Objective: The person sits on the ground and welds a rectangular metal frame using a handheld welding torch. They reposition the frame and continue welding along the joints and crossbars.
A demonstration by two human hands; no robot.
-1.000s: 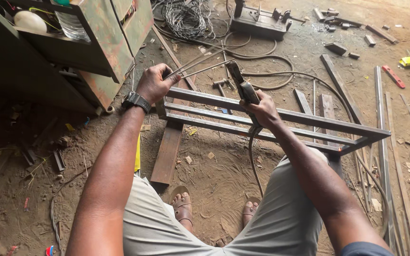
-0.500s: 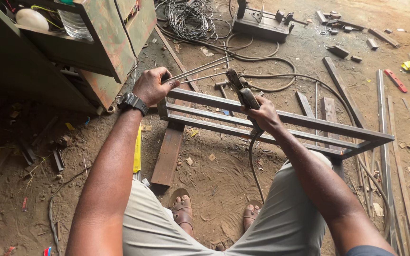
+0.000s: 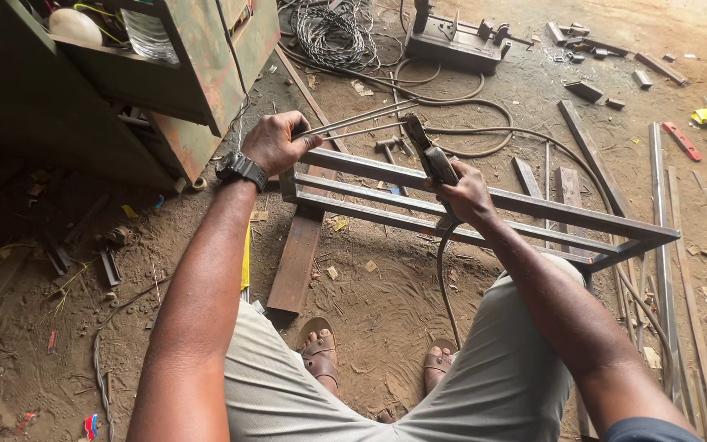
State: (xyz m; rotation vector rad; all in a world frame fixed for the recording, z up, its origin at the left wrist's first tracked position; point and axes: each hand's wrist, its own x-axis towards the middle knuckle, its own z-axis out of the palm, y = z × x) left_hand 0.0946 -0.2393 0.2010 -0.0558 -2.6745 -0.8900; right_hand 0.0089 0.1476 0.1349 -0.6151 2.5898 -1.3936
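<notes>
The left hand gripped thin welding rods; the right hand was closed on the electrode holder (cable trailing below). Bare skin risked burns near the steel frame.

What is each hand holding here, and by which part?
The left hand grips a bundle of thin welding rods at one end. The right hand grips the electrode holder by its handle, above its cable.

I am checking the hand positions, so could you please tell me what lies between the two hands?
In the head view, the thin welding rods span from the left hand toward the electrode holder in the right hand.
</notes>
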